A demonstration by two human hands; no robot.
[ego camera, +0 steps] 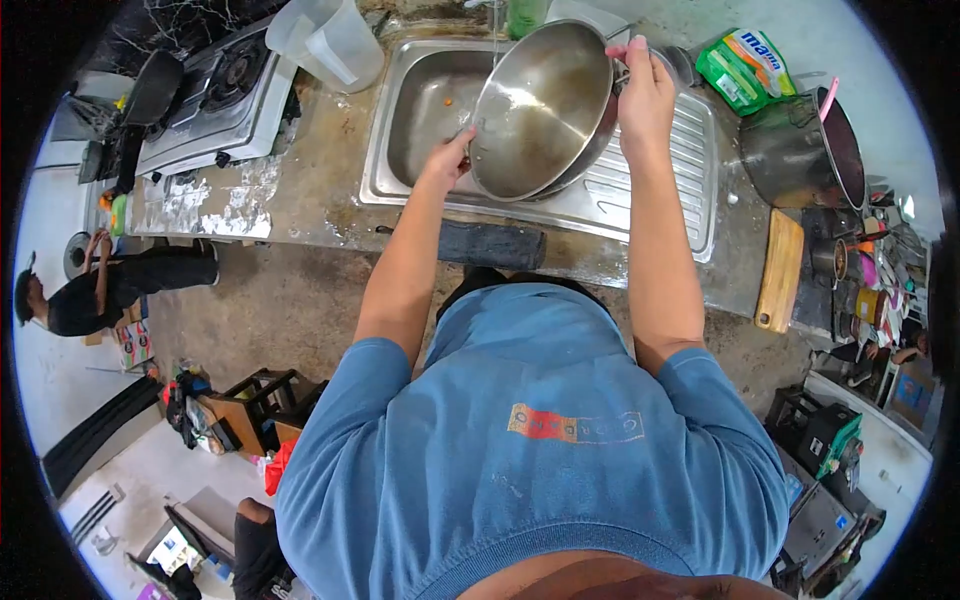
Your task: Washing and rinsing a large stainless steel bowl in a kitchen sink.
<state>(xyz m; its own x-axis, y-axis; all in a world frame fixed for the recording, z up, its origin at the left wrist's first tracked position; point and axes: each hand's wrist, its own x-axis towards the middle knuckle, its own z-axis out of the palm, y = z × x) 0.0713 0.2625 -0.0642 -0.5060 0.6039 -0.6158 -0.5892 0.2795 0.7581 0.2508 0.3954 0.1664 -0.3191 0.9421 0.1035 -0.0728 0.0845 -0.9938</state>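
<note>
A wide stainless-steel pan (544,112) is tilted on its side above the sink, its shiny, wet inside facing left and up. My left hand (448,159) grips its lower left edge, with the thumb at the rim. My right hand (646,101) holds the upper right side near a small metal handle. Left of the pan lies the bare part of the steel sink basin (424,120), with a small orange scrap (448,101) in it. A thin stream of water (495,37) falls at the pan's far left edge. Another metal surface shows behind the pan; whether it is a second vessel I cannot tell.
The ribbed drainboard (660,187) is at right. Beyond it are a green detergent pouch (746,71), a large pot (795,154) and a wooden cutting board (780,270). Left stand a translucent plastic pitcher (345,52) and a gas stove (217,97). A person (97,289) stands further left.
</note>
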